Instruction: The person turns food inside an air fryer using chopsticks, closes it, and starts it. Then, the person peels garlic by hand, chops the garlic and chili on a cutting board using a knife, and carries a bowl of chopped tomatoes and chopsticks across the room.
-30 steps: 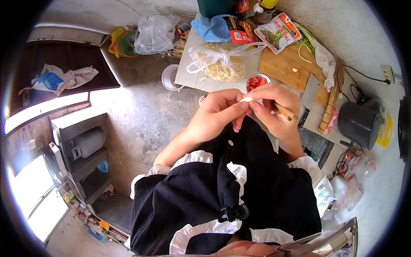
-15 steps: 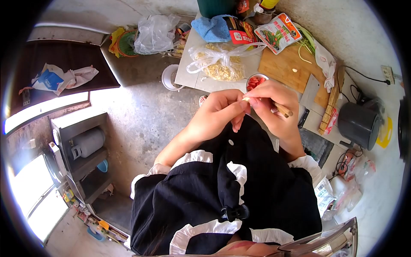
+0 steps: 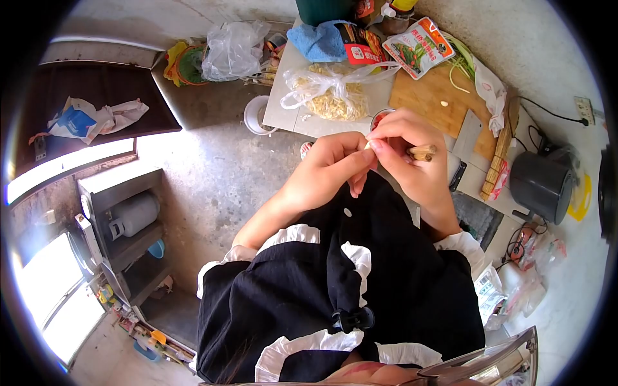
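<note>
My left hand pinches a small pale piece, which looks like a garlic clove, between thumb and forefinger. The thumb and fingertips of my right hand touch the same piece. Brown wooden sticks, perhaps chopsticks, are held under the curled fingers of my right hand, their ends sticking out. Just beyond the right fingers, a bowl with red pieces is mostly hidden. On the wooden cutting board lies another small pale piece, with a cleaver at the board's near edge.
A knotted plastic bag of pale yellow food sits on the tiled counter. Behind are a blue cloth and a seasoning packet. A dark pot stands right. A white bucket is on the floor.
My right hand has turned and its fingers have shifted slightly, covering more of the bowl. The stick ends have moved slightly upward and left. My left hand has hardly moved.
</note>
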